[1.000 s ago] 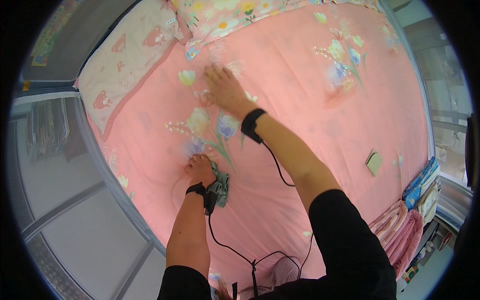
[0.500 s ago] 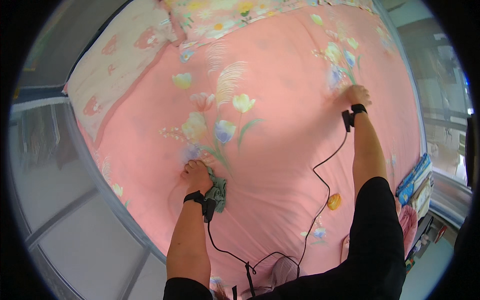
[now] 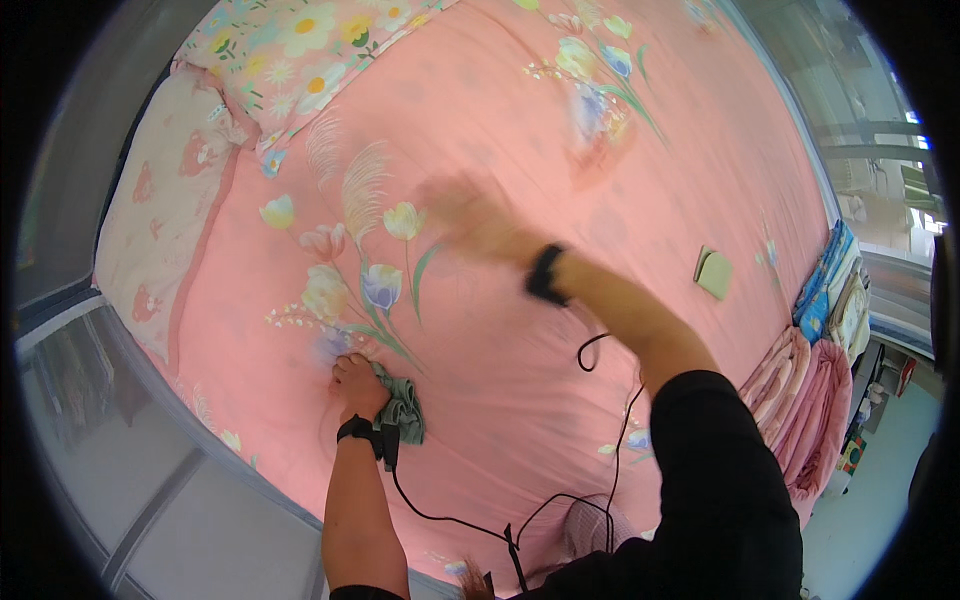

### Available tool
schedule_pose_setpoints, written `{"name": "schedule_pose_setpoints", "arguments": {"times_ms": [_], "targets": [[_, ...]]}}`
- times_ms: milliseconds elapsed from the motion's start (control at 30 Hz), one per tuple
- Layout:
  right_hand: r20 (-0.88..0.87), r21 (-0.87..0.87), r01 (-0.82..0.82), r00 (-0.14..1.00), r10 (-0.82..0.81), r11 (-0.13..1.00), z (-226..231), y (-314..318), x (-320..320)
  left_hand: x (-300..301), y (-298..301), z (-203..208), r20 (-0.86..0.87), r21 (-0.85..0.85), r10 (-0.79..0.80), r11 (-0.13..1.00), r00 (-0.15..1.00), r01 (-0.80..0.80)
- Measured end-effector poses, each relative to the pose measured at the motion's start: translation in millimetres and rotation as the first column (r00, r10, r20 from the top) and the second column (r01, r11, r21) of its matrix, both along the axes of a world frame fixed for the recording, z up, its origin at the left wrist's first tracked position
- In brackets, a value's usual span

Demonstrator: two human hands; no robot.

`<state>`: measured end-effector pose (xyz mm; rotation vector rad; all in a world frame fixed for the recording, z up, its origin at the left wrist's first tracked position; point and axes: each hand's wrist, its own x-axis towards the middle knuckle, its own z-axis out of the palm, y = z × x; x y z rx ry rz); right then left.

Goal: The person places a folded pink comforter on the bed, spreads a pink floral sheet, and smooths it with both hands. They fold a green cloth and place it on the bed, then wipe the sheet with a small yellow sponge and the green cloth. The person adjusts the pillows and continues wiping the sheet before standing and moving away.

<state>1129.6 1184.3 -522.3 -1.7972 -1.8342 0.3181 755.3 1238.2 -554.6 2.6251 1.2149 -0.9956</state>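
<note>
My left hand (image 3: 360, 387) presses on the pink flowered bedsheet (image 3: 500, 400) at the lower left of the bed. Its fingers are curled, with a crumpled grey-green cloth (image 3: 402, 412) bunched along the thumb side and partly covered by the hand. My right hand (image 3: 468, 218) is over the middle of the sheet, to the right of the printed tulips. Motion smears its fingers, so their pose and anything in them cannot be made out. Each wrist wears a black strap, and a thin black cable (image 3: 622, 450) trails from the right side.
A flowered pillow (image 3: 300, 55) and a pale bear-printed pillow (image 3: 150, 215) lie at the far left. On the right are a small light-green flat object (image 3: 713, 275), folded pink bedding (image 3: 815, 415) and blue folded fabric (image 3: 825, 280). Grey netting panels (image 3: 240, 515) border the bed.
My right hand has swept from the right side of the bed leftward to the middle. The view has shifted. The light-green object now shows; the small yellow item is out of sight.
</note>
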Motion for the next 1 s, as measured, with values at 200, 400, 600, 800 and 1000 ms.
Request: {"name": "schedule_pose_setpoints", "arguments": {"times_ms": [200, 400, 600, 800, 1000], "targets": [[0.802, -0.18, 0.947, 0.298, -0.517, 0.267, 18.5, -233.4, 247.2, 3.9, -0.8, 4.2, -0.009, 0.03, 0.007, 1.0, 1.0, -0.007], [0.474, -0.075, 0.718, 0.636, -0.609, 0.692, 60.5, -215.7, 125.8, 1.8, 2.8, 2.7, -0.003, 0.022, -0.019, 1.0, 1.0, 0.019], [-0.139, -0.215, -0.321, 0.945, 0.296, 0.922, 27.9, -200.0, -119.8, 1.5, 9.3, 3.4, -0.047, -0.013, -0.01, 1.0, 0.999, 0.009], [0.227, -0.225, 0.318, 0.937, -0.267, 0.921, 0.2, -225.7, 60.3, -10.1, 12.9, -5.2, -0.003, -0.067, 0.017, 0.998, 1.0, -0.017], [0.536, 0.115, 0.819, 0.426, -0.729, 0.562, -10.9, -250.6, 232.3, -14.5, 13.6, -3.4, 0.023, -0.117, 0.076, 0.99, 0.997, -0.072]]}}
